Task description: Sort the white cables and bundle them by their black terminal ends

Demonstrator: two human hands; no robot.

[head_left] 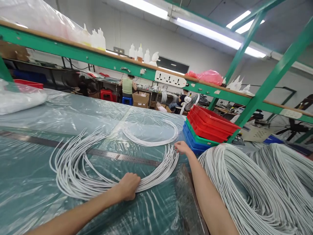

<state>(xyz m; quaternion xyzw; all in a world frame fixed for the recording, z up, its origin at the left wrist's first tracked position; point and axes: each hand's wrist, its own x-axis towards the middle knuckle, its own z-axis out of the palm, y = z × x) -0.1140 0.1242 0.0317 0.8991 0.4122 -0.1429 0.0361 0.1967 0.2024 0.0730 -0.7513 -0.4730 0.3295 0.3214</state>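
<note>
A thick curved bundle of white cables lies on the plastic-covered table, its loose ends fanned out at the left. My left hand is closed around the middle of this bundle and rests low over the table. At the bundle's right end, my right hand pinches at the cable tips with its fingers together; the exact number of cables in that pinch is hidden. Just beyond lies a thinner curved bunch of white cables, which neither hand holds.
A steel ruler runs across the table under the cables. Stacked red, green and blue trays stand at the right, behind large cable coils. A metal block sits by my right forearm. A green shelf spans overhead; people sit beyond.
</note>
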